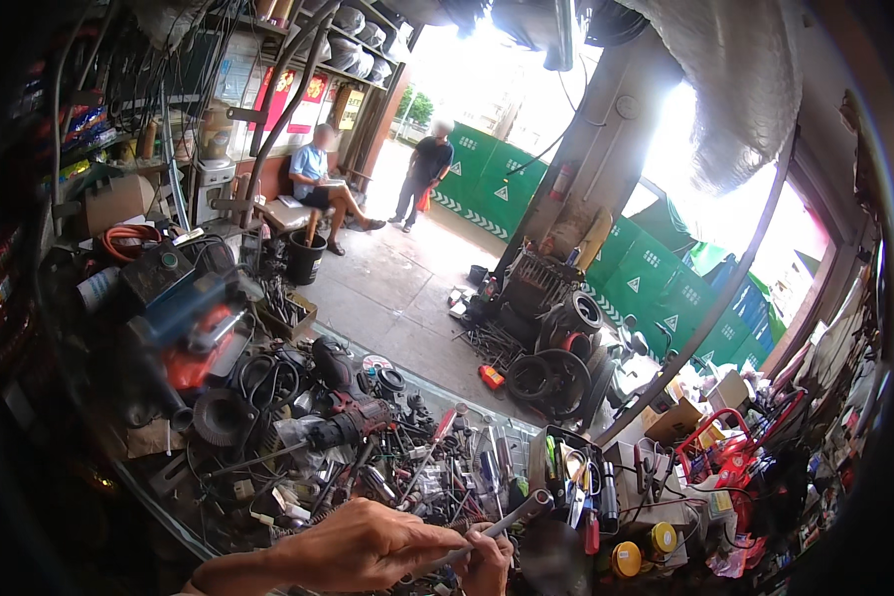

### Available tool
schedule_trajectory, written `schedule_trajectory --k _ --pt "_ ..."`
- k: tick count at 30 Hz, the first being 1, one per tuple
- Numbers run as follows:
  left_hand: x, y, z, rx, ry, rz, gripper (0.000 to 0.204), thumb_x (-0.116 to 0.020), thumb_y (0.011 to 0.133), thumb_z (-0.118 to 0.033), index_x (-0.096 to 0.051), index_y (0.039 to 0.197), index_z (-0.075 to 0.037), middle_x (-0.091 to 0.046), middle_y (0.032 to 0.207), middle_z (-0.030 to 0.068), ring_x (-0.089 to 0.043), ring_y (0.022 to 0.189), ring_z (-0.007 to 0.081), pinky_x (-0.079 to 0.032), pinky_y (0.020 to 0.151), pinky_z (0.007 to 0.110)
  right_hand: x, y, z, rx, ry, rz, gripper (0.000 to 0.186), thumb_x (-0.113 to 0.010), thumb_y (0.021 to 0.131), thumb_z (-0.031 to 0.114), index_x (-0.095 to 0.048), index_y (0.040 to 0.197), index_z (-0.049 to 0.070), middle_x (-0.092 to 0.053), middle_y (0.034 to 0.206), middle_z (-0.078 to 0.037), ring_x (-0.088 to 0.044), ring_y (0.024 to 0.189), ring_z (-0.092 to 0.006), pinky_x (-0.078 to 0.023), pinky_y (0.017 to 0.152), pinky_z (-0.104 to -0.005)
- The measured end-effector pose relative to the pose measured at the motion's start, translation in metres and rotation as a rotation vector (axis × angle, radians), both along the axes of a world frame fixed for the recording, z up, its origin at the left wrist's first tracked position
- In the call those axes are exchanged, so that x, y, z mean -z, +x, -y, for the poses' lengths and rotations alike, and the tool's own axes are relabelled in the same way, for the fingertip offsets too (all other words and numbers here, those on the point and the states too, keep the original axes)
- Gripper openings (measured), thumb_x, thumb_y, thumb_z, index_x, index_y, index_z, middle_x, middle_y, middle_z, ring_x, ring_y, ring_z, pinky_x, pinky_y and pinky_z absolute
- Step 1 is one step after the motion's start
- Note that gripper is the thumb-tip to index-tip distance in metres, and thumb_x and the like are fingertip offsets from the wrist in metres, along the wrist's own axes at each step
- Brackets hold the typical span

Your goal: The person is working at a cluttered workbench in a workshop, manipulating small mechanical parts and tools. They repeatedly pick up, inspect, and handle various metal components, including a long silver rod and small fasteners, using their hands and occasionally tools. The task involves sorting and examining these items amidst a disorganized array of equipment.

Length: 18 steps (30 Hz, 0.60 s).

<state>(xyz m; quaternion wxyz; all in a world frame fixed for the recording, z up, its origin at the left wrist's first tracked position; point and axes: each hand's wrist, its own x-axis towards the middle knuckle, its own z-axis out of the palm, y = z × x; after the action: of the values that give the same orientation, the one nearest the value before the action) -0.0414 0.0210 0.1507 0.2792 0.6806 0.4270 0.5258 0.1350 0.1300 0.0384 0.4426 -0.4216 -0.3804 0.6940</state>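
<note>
A: Hands?
B: Left hand [363, 546] wraps closed around a metal rod [502, 521]; right hand [487, 564] pinches its lower end.
A: Rod's position?
B: Angled upward above the cluttered workbench [268, 437], near the tool tray [576, 477].

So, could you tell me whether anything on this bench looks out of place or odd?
Nothing stands out as damaged or spilled. The workbench is heaped with loose tools, and both hands, left hand and right hand, hold a thin metal rod over it.

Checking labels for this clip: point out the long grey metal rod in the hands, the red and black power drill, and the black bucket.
Long grey metal rod [502, 519], head view, mid-shaft.
Red and black power drill [353, 419], head view, body.
Black bucket [304, 257], head view, side wall.
</note>
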Motion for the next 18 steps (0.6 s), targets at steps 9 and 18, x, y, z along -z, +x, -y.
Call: schedule_trajectory --k 9,18 --pt "-0.003 -0.015 -0.016 -0.122 -0.038 0.313 0.026 -0.057 0.079 -0.008 -0.056 0.101 0.005 -0.056 0.063 0.0025 -0.048 0.057 0.0020 -0.040 0.049 0.020 -0.010 -0.002 -0.006 0.078 0.035 -0.037 0.013 -0.053 0.081 0.010 -0.053 0.070 0.003 -0.047 0.048 -0.004 -0.044 0.035 -0.0123 -0.034 0.031 -0.0234" --pt "0.003 -0.031 -0.035 -0.057 -0.090 0.979 0.014 -0.057 0.086 -0.010 -0.060 0.095 0.001 -0.055 0.071 0.0014 -0.043 0.054 0.0019 -0.032 0.045 0.017 -0.117 -0.025 -0.001 0.388 0.118 -0.448 0.024 -0.043 0.093 0.024 -0.056 0.088 0.004 -0.055 0.065 -0.007 -0.042 0.043 -0.0135 -0.035 0.037 -0.0245"
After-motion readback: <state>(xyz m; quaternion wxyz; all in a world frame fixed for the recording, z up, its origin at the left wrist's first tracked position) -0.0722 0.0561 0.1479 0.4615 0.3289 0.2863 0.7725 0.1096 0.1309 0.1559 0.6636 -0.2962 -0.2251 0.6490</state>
